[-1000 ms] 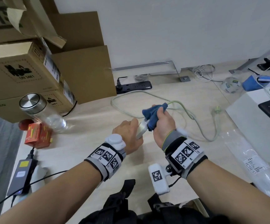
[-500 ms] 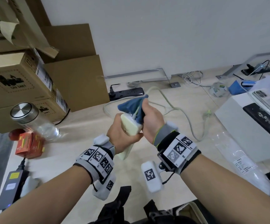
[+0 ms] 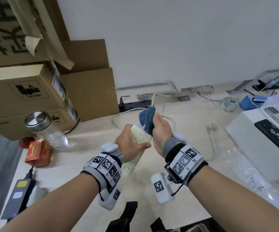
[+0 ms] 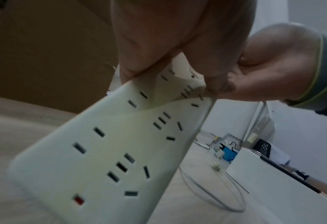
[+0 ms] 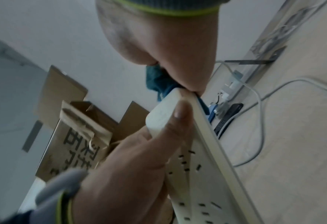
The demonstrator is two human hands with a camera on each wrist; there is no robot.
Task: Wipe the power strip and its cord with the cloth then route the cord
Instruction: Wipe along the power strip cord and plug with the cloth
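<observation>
My left hand grips the cream-white power strip around its upper part and holds it tilted above the desk. Its socket face with a red switch fills the left wrist view. My right hand holds the blue cloth bunched against the strip's top end, where the cord comes out. In the right wrist view the cloth shows behind the strip's corner. The pale cord trails in loops over the desk to its plug on the right.
Stacked cardboard boxes fill the left. A glass jar and a red box stand before them. A black power strip lies by the wall, a white box with phones on the right, a power adapter at the front left.
Both hands lifted the power strip from low over the desk to a raised, tilted hold. The right hand with the cloth stays at the strip's top end.
</observation>
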